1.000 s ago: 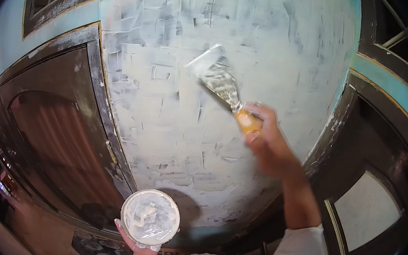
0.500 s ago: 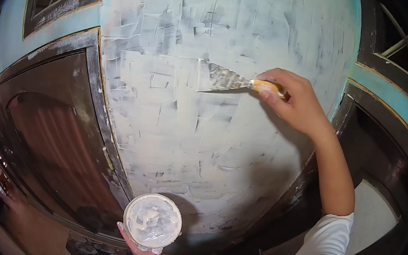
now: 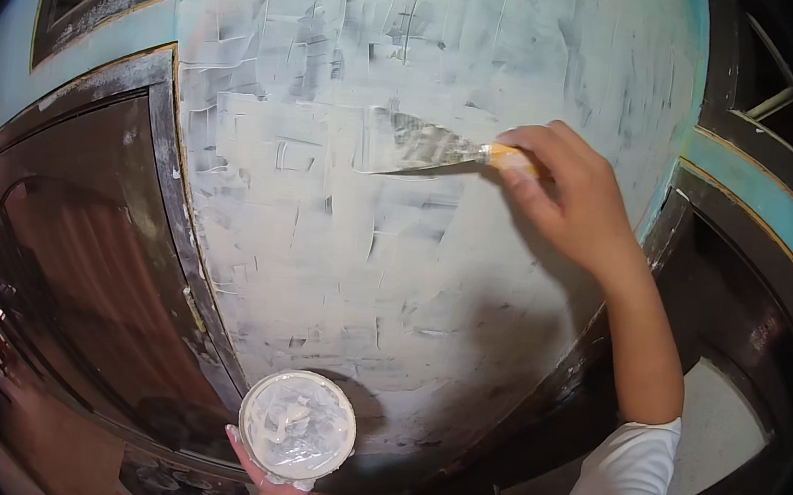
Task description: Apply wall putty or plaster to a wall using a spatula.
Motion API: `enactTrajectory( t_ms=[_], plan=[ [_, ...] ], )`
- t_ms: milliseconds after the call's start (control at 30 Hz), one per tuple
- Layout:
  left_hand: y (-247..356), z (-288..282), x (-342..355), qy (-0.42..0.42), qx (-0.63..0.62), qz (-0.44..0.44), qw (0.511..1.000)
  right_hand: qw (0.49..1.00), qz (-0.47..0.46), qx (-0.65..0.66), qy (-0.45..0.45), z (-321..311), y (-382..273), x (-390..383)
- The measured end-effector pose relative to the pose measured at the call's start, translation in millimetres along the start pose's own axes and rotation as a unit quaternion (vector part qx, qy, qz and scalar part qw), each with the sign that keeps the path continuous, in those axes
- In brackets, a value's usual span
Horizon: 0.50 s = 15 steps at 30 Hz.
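Note:
My right hand [image 3: 571, 193] is closed round the yellow handle of a putty knife [image 3: 434, 145]. The knife's wide metal blade, smeared with filler, lies against the wall [image 3: 340, 232] with its edge to the left. Patchy white filler coats the wall, with ridges and grey streaks showing through. Low down, my left hand [image 3: 261, 475] grips a round white tub [image 3: 297, 428] from beneath and the side. Whitish paste with a glossy, creased surface shows inside the tub. White smears mark the fingers under it.
A dark brown door [image 3: 76, 262] in a worn frame stands left of the wall. Another dark door frame [image 3: 713, 271] borders it on the right. Vent panels with crossed bars [image 3: 779, 99] sit above. A printed sheet [image 3: 183, 486] lies on the floor.
The view has shifted slightly, and the wall appears a little further left. The blade has tilted a little against the wall. The left hand still holds the tub low.

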<state>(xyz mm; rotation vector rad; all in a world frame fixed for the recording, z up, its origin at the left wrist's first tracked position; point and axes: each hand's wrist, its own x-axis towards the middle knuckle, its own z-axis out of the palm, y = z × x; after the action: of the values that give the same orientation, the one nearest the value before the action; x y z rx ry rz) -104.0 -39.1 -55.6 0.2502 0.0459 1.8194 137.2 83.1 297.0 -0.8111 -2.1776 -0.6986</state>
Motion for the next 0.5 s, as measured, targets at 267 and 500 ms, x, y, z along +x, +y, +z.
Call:
enactTrajectory(
  t_ms=[267,500],
  plan=[
    [6,0,2,-0.010,0.039,-0.004,0.999,0.994,-0.038,0.060,0.083,-7,13,2],
    [8,25,0,-0.075,-0.024,-0.034,0.996,0.998,-0.007,-0.001,0.066,-25,45,-5]
  ],
)
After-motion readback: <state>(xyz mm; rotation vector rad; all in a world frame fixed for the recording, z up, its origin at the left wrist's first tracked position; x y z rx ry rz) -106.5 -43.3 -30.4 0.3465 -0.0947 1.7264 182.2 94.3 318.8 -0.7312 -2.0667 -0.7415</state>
